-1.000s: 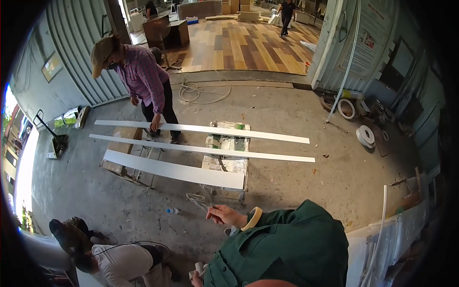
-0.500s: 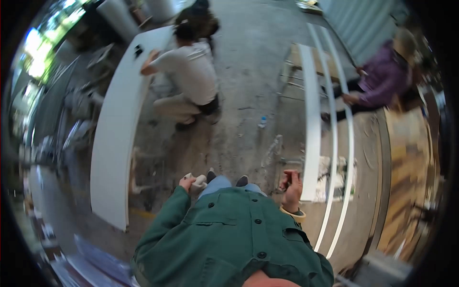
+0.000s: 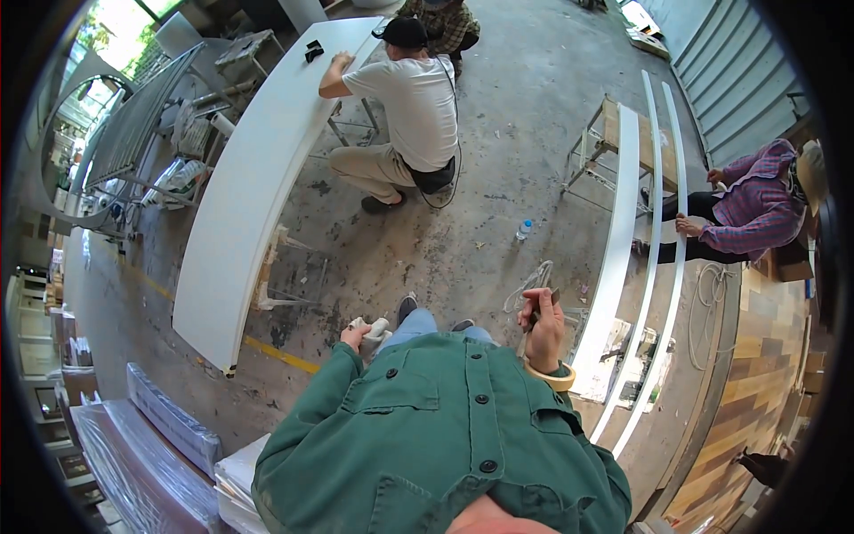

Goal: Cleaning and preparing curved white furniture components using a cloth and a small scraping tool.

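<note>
Fingers of your left hand (image 3: 355, 335) are curled round a pale, lumpy bundle (image 3: 377, 333), too small in view to name; you hold it low, just in front of the green jacket (image 3: 418, 414), probably so that it stays out of the way yet within reach. Your right hand (image 3: 544, 333) is raised with its fingers bent, and they seem to pinch a small dark piece (image 3: 555, 295) whose tip shows beside the index finger; the rest is hidden by the hand, so you cannot tell its shape. A yellowish ring like a roll of tape (image 3: 549, 378) sits round your right wrist, likely worn there to leave those fingers free. So the bundle lies against your left fingers, the dark piece within the right ones, and the tape just below the right palm. Beyond your right hand, near it but with no contact to be made out, runs a wide white strip (image 3: 624, 178), with two narrower strips (image 3: 656, 178) next to it; their far part crosses a low wooden tabletop (image 3: 610, 123), presumably to raise them off the floor. A co-worker in a plaid shirt (image 3: 756, 200) has a hand on the outermost strip. To your left, well apart from your left fingers, stretches a broad white panel (image 3: 258, 187), where a co-worker in a white shirt (image 3: 409, 102) leans in with an arm over its edge.
</note>
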`<state>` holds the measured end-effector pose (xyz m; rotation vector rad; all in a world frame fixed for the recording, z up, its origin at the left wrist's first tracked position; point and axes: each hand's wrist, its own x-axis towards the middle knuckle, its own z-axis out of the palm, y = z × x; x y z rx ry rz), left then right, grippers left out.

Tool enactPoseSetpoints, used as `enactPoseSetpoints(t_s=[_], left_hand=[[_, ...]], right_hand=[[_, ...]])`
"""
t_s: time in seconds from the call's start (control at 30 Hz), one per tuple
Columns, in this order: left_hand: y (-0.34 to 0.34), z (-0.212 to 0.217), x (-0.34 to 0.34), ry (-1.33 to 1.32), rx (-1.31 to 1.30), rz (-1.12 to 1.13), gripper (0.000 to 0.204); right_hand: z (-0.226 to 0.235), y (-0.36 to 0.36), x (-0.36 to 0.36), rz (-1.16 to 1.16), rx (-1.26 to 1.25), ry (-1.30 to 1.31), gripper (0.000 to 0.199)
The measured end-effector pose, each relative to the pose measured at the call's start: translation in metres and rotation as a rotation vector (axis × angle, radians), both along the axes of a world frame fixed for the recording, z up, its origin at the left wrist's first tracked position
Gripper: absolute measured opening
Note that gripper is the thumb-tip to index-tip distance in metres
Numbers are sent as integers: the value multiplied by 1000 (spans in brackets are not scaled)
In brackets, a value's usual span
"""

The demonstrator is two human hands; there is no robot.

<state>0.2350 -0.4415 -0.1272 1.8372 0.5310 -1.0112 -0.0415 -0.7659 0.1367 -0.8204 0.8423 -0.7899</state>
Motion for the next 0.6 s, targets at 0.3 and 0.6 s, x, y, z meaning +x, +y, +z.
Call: enactPoseSetpoints(t_s=[0.3,0.6], left_hand=[[-41,33,3,-63,-24,-46,38],[-58,20,9,-102,-101,-84,45]], right_hand=[[-17,-3,-21,-78,37,-3,34],[-18,-9,-27,-105,37,-14,34]])
